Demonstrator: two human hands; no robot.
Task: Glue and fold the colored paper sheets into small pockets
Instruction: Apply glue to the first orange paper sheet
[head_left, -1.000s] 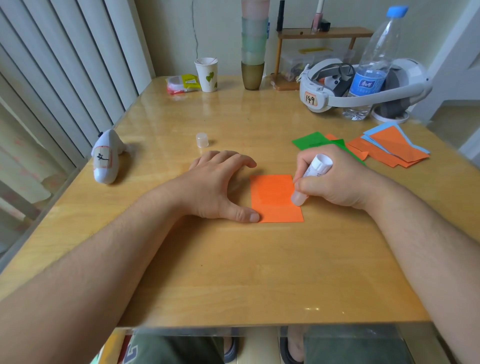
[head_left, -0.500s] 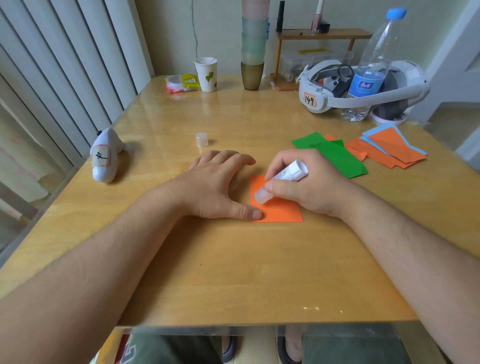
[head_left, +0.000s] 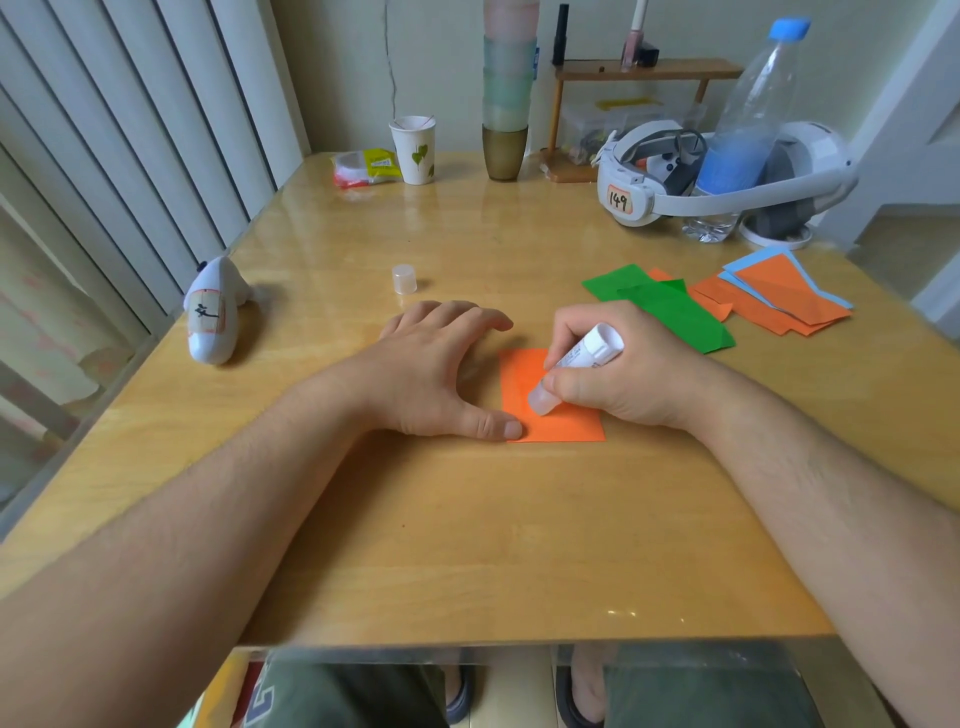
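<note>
Left hand (head_left: 436, 371) flat, thumb pinning orange sheet (head_left: 524, 410) against sliding; right hand (head_left: 618, 374) grasping glue stick (head_left: 574, 371), tip down for gluing.

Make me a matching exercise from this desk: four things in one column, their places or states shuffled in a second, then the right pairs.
Things:
1. glue stick
2. glue cap
3. orange sheet
4. green sheets

States:
A. lying beyond the right hand
B. pinned at its corner by the left hand
C. gripped in the right hand, tip on paper
D. standing alone beyond the left hand

Pairs: 1-C, 2-D, 3-B, 4-A
</note>
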